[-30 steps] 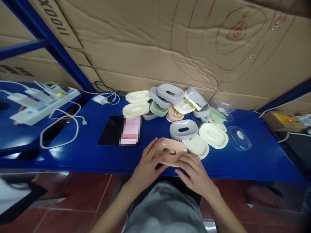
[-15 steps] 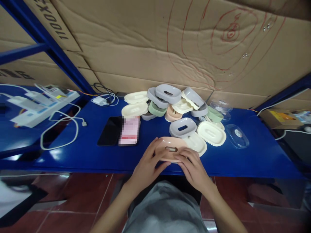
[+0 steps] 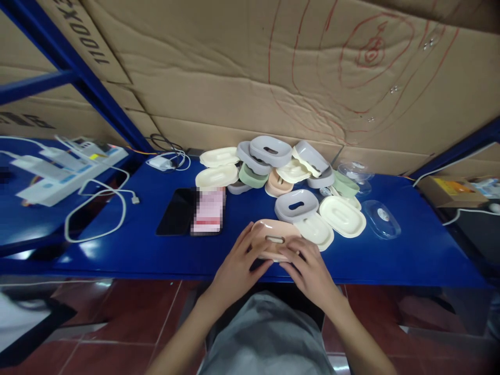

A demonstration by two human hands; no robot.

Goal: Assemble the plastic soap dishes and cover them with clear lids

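Near the table's front edge, a peach oval soap dish (image 3: 275, 228) with a slot in its middle is between both my hands. My left hand (image 3: 244, 260) is closed on its left end, thumb along the near side. On the right end, my right hand (image 3: 307, 263) grips with its fingers over the rim. Just behind it lie a grey slotted soap dish (image 3: 308, 212), a cream tray (image 3: 318, 232) and another cream oval tray (image 3: 342, 216).
A pile of grey, green, cream and peach soap dish parts (image 3: 271, 151) lies at the back. Two phones (image 3: 176, 211) lie left of my hands, a white power strip (image 3: 58, 182) with cables farther left. Clear plastic lids (image 3: 380, 220) lie to the right. Cardboard (image 3: 234, 67) stands behind.
The grey slotted dish and the cream trays beside it have shifted slightly right. Both hands still hold the peach dish, which has moved very little.
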